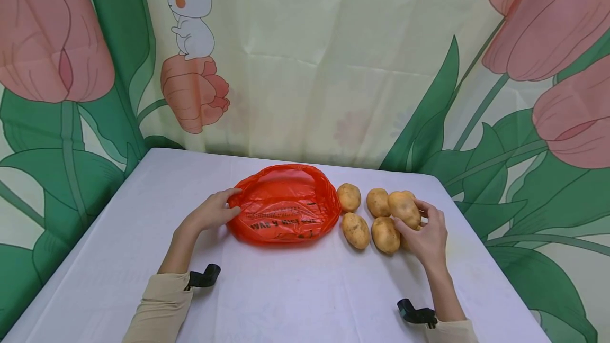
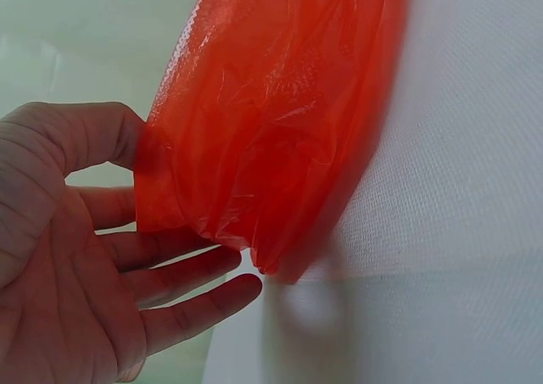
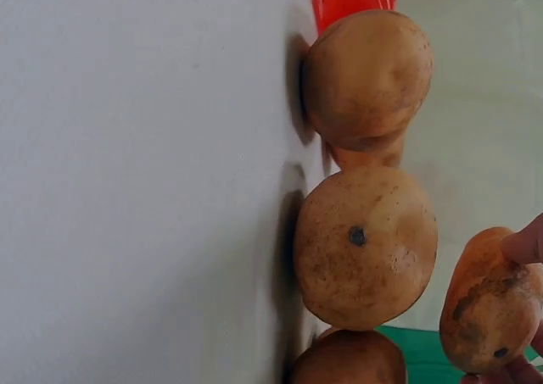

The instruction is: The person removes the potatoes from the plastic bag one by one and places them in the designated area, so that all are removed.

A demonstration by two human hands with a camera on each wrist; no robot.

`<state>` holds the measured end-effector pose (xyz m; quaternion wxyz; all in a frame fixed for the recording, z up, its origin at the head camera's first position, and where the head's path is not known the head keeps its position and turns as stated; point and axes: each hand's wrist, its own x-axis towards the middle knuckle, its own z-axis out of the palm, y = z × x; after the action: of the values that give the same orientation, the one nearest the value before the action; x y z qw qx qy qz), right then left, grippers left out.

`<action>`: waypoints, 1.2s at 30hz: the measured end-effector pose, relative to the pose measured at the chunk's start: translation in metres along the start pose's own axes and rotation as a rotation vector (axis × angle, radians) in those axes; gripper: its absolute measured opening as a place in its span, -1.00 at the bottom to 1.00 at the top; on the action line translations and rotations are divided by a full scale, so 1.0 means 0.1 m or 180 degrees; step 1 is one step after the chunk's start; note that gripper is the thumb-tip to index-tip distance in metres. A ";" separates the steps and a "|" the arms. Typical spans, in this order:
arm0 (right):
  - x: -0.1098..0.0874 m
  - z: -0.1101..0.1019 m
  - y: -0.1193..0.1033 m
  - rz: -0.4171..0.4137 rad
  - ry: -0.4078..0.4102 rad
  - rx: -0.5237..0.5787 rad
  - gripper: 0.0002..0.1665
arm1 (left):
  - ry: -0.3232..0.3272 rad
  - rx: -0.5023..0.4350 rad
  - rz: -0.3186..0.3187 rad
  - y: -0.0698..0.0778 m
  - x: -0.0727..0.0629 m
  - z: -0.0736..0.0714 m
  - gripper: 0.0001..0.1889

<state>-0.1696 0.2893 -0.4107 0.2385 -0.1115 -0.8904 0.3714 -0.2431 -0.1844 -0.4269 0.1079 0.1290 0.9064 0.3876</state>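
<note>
A red plastic bag (image 1: 286, 229) with dark printing lies on the table, its mouth spread wide. My left hand (image 1: 213, 211) holds the bag's left rim; in the left wrist view the thumb and fingers (image 2: 191, 312) are at the edge of the red film (image 2: 280, 104). On the right, my right hand (image 1: 430, 236) grips a potato (image 1: 403, 208) raised over others. The right wrist view shows this potato (image 3: 488, 308) off the table, between thumb and fingers. Several potatoes (image 1: 356, 231) lie between the bag and my right hand, some partly hidden beneath the held one.
A white cloth (image 1: 295, 295) covers the table. Behind it hangs a curtain (image 1: 324, 68) printed with tulips and a rabbit. Each wrist wears a small black camera, such as the left one (image 1: 204, 276).
</note>
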 end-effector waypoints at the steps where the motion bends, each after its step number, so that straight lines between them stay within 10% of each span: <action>1: 0.00 -0.01 0.01 -0.0003 0.0014 -0.0006 -0.15 | 0.0009 0.0022 0.0028 0.00 0.00 0.00 -0.38; 36: 0.15 -0.33 0.40 -0.0104 0.0247 -0.0593 -0.19 | -0.0038 -0.0013 -0.0083 -0.05 0.05 0.02 -0.37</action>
<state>-0.1656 0.3430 -0.4143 0.2675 -0.1330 -0.9128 0.2785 -0.2479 -0.1849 -0.4319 0.1185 0.1192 0.9065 0.3873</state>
